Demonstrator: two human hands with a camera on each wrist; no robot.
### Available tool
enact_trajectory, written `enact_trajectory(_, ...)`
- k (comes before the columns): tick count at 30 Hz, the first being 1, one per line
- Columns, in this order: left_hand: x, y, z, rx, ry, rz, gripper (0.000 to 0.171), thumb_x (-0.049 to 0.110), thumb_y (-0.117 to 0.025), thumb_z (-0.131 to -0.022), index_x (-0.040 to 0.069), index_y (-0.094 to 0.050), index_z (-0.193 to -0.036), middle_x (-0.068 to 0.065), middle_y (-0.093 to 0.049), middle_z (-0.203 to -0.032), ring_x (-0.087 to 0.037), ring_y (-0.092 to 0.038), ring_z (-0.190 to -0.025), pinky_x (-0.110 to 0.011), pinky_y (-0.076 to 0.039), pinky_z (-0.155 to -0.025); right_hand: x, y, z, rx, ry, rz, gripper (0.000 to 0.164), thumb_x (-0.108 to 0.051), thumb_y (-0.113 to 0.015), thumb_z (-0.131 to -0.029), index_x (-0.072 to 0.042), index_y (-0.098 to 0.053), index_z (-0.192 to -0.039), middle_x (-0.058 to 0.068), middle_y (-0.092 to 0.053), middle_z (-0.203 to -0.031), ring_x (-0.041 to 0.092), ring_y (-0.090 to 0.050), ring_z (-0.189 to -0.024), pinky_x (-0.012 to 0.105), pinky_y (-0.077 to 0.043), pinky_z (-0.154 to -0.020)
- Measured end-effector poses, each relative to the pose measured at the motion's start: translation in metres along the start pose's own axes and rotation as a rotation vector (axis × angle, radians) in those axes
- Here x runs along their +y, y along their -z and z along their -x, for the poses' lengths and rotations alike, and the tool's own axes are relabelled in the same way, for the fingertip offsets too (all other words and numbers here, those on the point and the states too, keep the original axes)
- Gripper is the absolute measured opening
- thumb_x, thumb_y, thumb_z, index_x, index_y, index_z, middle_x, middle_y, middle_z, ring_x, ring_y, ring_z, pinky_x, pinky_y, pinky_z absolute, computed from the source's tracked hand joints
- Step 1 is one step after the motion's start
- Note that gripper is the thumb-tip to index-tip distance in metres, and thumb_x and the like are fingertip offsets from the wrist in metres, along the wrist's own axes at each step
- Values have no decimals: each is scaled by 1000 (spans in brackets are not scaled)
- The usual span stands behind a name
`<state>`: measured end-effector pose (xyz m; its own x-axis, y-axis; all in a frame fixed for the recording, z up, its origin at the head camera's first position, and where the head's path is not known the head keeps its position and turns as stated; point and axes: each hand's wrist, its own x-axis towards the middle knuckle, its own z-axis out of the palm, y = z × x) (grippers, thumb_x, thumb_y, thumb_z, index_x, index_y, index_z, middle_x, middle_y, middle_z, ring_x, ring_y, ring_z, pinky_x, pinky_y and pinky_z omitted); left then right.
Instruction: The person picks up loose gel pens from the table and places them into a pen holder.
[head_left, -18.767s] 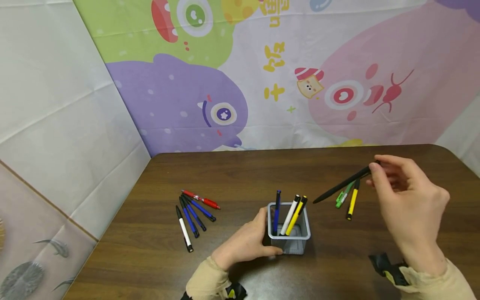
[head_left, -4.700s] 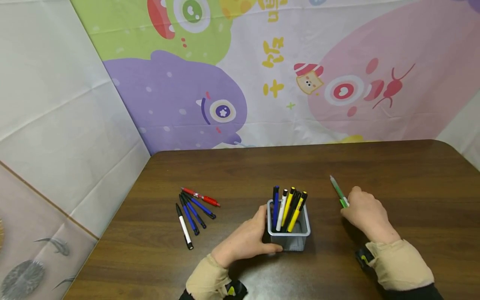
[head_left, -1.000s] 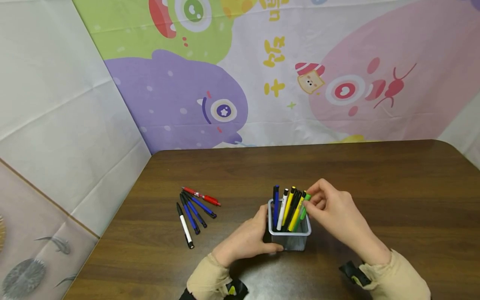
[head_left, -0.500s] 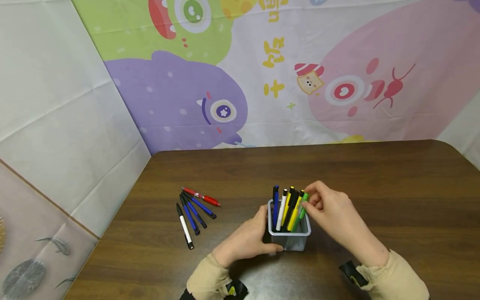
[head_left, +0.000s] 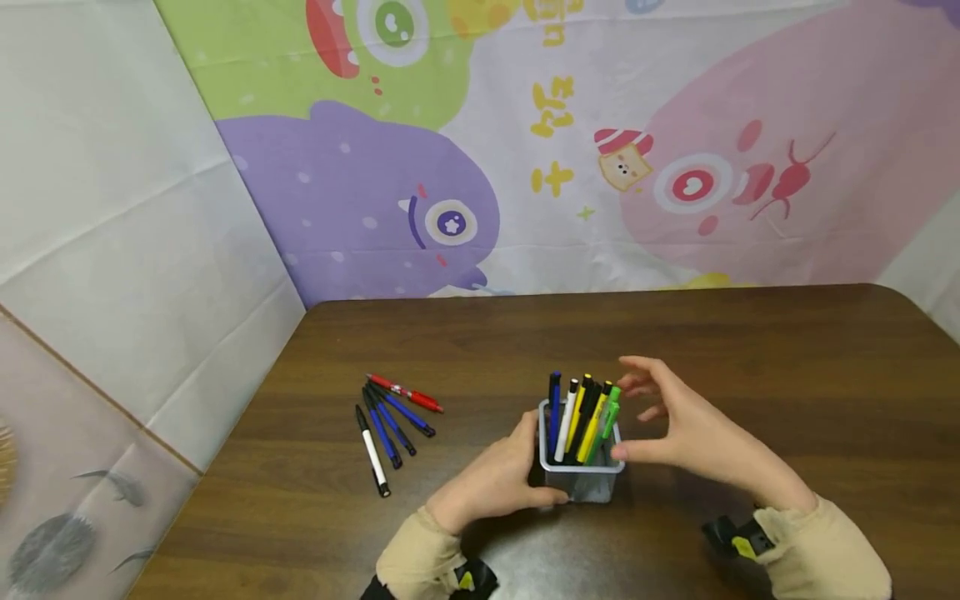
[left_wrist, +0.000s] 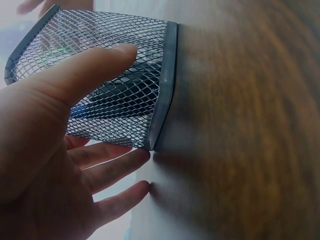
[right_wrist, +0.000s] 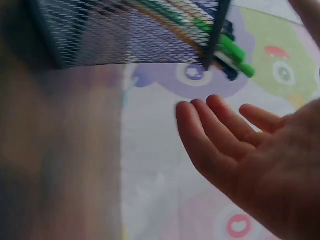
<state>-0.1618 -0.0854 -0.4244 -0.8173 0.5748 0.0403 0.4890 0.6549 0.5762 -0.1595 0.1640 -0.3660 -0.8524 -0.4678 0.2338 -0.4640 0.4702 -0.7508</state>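
A grey mesh pen holder (head_left: 583, 485) stands upright on the table. My left hand (head_left: 495, 477) grips its left side, and the left wrist view shows the thumb across the mesh (left_wrist: 117, 107) with fingers round the adjoining side. Inside lean blue, black, white and yellow pens, with a green pen (head_left: 609, 417) at the right. My right hand (head_left: 693, 437) is beside the holder's right side, fingers and thumb spread apart, holding nothing. Its thumb tip is close to the rim; whether it touches I cannot tell. In the right wrist view, the green pen's end (right_wrist: 232, 50) juts past the rim.
On the table's left lie a red pen (head_left: 407, 393), several blue pens (head_left: 384, 431) and a white pen with black ends (head_left: 372, 454). A printed cloth (head_left: 555, 233) hangs behind the brown table (head_left: 787, 367).
Over the earlier frames, pens from the table's right side went into the holder, the green pen last. Since half a second ago, my right hand has let go of it and spread its fingers.
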Motion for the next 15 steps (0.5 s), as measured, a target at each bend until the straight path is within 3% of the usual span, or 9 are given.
enact_trajectory(4,0,0,-1,2,-6,-13,92,45,-71,-71,10,-19,-138,-10,-52,-119,-17,-52,-104,-30,-43,-88,13,-7,6,-107,10,-127,104,-26,-77,-69,-6,-7,-143,23,-26,-137,39,-33,-123,50,-43,-87)
enact_trajectory(7,-1,0,0,7,0,-19,93,45,-72,-71,10,-19,-139,-10,-52,-119,-17,-53,-103,-30,-44,-87,20,-18,8,-156,-49,-179,108,-25,-77,-69,-8,-1,-144,26,-18,-141,43,-27,-125,52,-41,-90)
enact_trajectory(10,-1,-1,0,3,8,-26,94,44,-72,-71,9,-18,-139,-10,-52,-120,-16,-53,-103,-29,-44,-87,25,-32,9,-162,-102,-243,106,-22,-76,-71,-8,-1,-143,29,-18,-142,43,-27,-126,49,-41,-90)
enact_trajectory(15,-1,-1,1,9,-5,-34,93,44,-72,-71,9,-18,-139,-9,-55,-115,-15,-55,-98,-29,-46,-83,26,-51,11,-125,-172,-319,97,-22,-75,-73,-7,-7,-141,28,-31,-135,39,-40,-118,35,-47,-85)
